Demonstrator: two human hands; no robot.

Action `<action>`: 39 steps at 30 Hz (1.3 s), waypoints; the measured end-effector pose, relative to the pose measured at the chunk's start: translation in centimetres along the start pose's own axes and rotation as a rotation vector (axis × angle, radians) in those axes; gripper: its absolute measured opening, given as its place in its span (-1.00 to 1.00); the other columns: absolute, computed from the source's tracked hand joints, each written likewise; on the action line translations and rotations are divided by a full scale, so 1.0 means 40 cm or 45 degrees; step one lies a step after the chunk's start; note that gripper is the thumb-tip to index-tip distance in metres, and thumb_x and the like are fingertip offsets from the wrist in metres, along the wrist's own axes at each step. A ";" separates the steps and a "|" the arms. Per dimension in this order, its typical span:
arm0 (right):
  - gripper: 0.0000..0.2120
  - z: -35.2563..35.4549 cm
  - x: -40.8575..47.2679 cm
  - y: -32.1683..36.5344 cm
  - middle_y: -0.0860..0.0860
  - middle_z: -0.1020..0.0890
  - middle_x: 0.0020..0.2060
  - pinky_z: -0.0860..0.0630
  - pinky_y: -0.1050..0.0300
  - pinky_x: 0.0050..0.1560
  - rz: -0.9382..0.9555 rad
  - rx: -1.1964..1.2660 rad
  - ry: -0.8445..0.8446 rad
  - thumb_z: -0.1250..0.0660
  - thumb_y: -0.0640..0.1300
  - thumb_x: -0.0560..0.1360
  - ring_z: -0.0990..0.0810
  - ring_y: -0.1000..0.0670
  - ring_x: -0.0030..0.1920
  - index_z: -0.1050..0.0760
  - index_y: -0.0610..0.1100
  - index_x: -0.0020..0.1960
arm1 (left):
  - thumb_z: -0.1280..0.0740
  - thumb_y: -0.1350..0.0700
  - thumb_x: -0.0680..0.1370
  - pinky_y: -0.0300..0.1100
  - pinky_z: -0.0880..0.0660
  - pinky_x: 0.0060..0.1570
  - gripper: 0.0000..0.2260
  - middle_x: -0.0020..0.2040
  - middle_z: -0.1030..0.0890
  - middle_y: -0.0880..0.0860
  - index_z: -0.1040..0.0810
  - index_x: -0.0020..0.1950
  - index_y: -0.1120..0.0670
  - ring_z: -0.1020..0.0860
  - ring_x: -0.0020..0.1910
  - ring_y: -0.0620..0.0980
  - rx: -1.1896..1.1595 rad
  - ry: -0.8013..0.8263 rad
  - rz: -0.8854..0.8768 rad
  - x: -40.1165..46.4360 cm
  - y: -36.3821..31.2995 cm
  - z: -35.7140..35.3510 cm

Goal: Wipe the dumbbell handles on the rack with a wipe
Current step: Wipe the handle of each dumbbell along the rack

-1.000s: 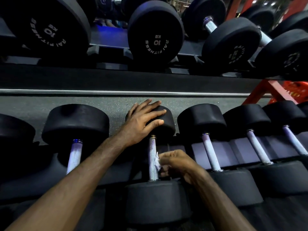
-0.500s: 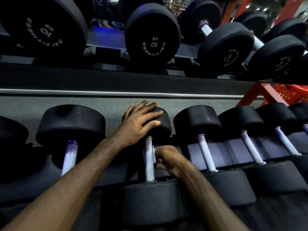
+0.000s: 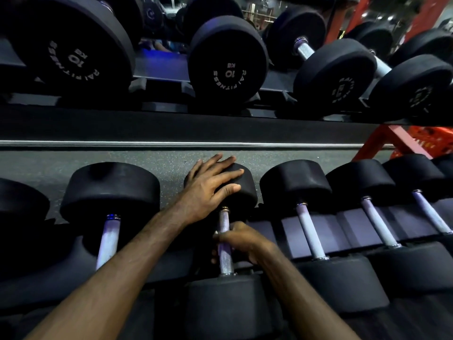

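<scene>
Two hands work one dumbbell [image 3: 220, 246] on the lower shelf of the rack [image 3: 196, 143]. My left hand [image 3: 208, 190] lies flat, fingers straight, on the far weight head [image 3: 245, 190]. My right hand [image 3: 241, 240] curls round the metal handle [image 3: 224, 256] about halfway along; a pale scrap at my fingertips (likely the wipe [image 3: 216, 233]) is mostly hidden. More dumbbells sit either side, and 10 kg ones [image 3: 228, 62] on the shelf above.
</scene>
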State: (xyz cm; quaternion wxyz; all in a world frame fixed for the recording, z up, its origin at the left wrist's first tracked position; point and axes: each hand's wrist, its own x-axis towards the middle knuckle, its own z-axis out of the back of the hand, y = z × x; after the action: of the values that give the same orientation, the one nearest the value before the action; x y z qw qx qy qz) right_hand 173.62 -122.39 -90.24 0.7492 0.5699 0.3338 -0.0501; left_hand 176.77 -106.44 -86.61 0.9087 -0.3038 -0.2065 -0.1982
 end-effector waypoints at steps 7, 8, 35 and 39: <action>-0.92 0.008 0.015 0.048 -0.22 -0.60 -0.39 -0.65 0.01 -0.40 0.085 0.239 -0.079 -0.30 -0.48 0.53 -0.64 -0.15 -0.44 -0.51 -0.36 -0.11 | -0.08 -0.38 0.63 0.06 0.16 0.65 -0.45 0.68 -0.26 -0.21 -0.49 0.54 -0.25 -0.05 0.70 -0.16 0.003 -0.006 -0.004 0.002 0.006 -0.003; -0.92 0.007 0.024 0.048 -0.23 -0.59 -0.37 -0.67 -0.03 -0.38 0.093 0.269 -0.087 -0.30 -0.48 0.54 -0.63 -0.15 -0.43 -0.50 -0.36 -0.10 | -0.08 -0.38 0.63 0.05 0.16 0.65 -0.46 0.68 -0.26 -0.21 -0.49 0.55 -0.24 -0.05 0.70 -0.16 0.005 -0.006 -0.008 0.002 0.006 -0.003; -0.72 0.091 -0.044 -0.034 -0.22 -0.62 -0.09 -0.59 0.09 -0.09 -0.029 -0.076 0.209 -0.44 -0.27 0.34 -0.56 -0.03 -0.21 -0.67 -0.32 0.04 | -0.08 -0.37 0.63 0.03 0.18 0.66 -0.45 0.68 -0.26 -0.19 -0.49 0.55 -0.23 -0.04 0.70 -0.16 0.002 0.014 -0.005 0.001 -0.005 0.004; -0.71 0.106 -0.022 -0.015 -0.20 -0.63 -0.08 -0.62 -0.22 0.23 0.082 0.063 0.125 -0.25 -0.39 0.51 -0.59 -0.08 -0.13 -0.66 -0.22 0.13 | -0.08 -0.37 0.63 0.05 0.18 0.66 -0.45 0.68 -0.26 -0.18 -0.48 0.55 -0.24 -0.04 0.70 -0.15 -0.001 0.003 -0.005 -0.001 -0.002 0.003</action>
State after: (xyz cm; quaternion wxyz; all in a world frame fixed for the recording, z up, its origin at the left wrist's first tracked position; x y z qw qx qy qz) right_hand 174.55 -126.62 -89.69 0.7187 0.6006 0.3503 -0.0061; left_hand 176.66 -106.41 -86.50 0.9084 -0.3035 -0.2061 -0.2004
